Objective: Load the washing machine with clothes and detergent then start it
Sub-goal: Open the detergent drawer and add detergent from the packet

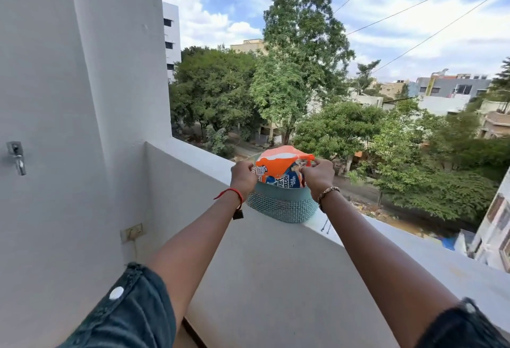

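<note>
An orange and blue detergent packet stands upside down in a teal woven basket on top of the balcony parapet. My left hand grips the packet's left side at the basket's rim. My right hand pinches the packet's upper right corner. Both arms reach straight out over the parapet wall. No washing machine and no clothes are in view.
The white parapet ledge runs from the left pillar down to the right, with a street and trees far below. A metal tap and a wall socket sit on the white wall at left.
</note>
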The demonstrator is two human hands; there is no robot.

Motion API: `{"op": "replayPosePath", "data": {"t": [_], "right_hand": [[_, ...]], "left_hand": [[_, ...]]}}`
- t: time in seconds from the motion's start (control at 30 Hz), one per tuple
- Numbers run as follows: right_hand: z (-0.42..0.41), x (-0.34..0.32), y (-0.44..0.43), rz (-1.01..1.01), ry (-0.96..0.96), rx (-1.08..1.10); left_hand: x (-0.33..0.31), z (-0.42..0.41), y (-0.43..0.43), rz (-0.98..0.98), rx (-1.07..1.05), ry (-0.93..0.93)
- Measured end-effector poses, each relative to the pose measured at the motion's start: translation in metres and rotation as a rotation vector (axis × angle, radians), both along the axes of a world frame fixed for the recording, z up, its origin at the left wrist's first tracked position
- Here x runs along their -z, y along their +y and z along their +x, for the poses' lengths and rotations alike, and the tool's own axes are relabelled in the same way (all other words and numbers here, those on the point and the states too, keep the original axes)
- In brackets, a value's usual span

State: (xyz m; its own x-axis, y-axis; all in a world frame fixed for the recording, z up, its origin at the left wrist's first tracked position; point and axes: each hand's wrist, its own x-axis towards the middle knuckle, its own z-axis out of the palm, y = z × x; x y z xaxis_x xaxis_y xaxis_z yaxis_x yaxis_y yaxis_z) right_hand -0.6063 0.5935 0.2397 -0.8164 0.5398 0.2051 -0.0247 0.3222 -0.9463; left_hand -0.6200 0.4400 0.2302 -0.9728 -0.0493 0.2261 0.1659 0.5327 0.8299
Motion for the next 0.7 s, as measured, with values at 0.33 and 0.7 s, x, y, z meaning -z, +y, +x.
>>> {"op": "replayPosePath", "data": {"t": [0.33, 0.7], "right_hand": [[-0.021, -0.002, 0.002, -0.1, 0.113, 0.085], [0.026, -0.052, -0.02, -0.2, 0.485, 0.002]], "left_hand": [[0.0, -0.011, 0.007, 0.083, -0.154, 0.131], [-0.036, -0.005, -0.001, 0.592, -0.126, 0.31]]}}
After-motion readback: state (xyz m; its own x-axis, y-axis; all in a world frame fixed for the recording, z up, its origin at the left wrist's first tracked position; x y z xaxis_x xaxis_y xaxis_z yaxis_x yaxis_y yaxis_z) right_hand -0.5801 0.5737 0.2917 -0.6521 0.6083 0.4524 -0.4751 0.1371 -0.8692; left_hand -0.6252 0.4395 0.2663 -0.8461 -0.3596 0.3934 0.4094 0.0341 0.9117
